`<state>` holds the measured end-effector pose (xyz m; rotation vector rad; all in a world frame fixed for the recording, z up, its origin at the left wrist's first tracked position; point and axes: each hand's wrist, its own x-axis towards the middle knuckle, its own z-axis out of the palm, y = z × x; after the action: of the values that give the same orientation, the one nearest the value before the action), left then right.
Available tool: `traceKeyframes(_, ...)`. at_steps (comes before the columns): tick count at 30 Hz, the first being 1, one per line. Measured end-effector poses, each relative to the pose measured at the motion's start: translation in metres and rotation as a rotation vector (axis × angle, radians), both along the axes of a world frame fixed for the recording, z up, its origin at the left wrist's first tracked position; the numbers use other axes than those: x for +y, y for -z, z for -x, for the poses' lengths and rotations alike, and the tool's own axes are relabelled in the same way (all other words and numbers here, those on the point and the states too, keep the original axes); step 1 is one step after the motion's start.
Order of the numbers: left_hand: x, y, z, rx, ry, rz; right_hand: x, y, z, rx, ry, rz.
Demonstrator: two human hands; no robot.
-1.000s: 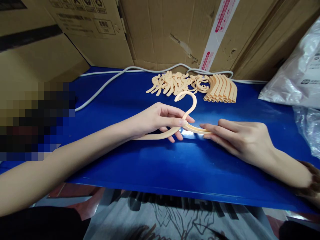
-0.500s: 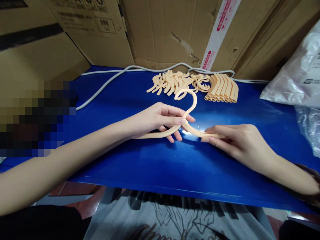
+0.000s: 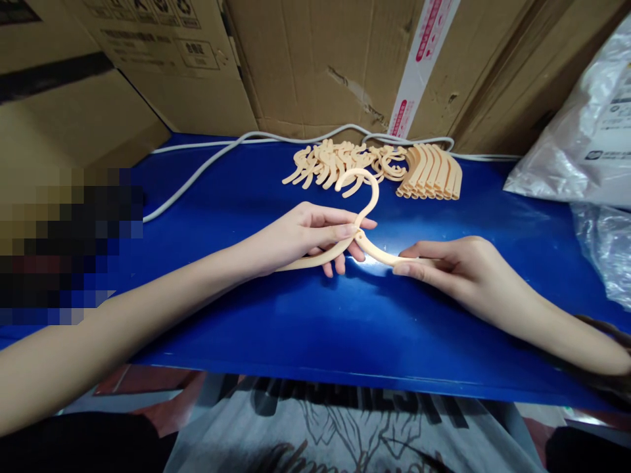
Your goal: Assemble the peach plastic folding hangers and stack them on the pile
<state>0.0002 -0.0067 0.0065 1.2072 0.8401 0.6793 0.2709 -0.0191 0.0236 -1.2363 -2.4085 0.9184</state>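
Between my hands is a cream plastic clothes hanger (image 3: 373,194), its curved hook pointing up and its two arms spreading sideways. My left hand (image 3: 315,235) pinches it at the joint below the hook, thumb on the near side, with the left arm of the hanger running under the palm. Farther right, my right hand (image 3: 453,263) grips the outer part of the right arm between thumb and fingers, hiding its end. Whether the arms are fully joined at the middle I cannot tell.
Behind lie a heap of cream hook pieces (image 3: 328,161) and a neat row of curved hanger arms (image 3: 431,172) on the blue table (image 3: 315,328). A white cable (image 3: 197,172) crosses the back. Cardboard boxes (image 3: 305,59) stand behind, a clear plastic bag (image 3: 562,157) at right.
The whole view has shifted slightly, so hands and hanger appear a little farther left and higher. Both hands keep the same grips on the hanger.
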Motion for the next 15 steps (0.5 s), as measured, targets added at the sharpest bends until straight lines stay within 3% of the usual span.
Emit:
traceKeyframes(9,-0.0024,-0.0009,-0.0011,0.02,0.028,-0.016,0.0055,0.0039,-0.0047,0.043,0.023,0.084)
traceKeyframes(15,-0.0018,-0.0002,-0.0007,0.208,0.088,-0.215,0.0041,0.0043,-0.0022,0.029,0.027,0.119)
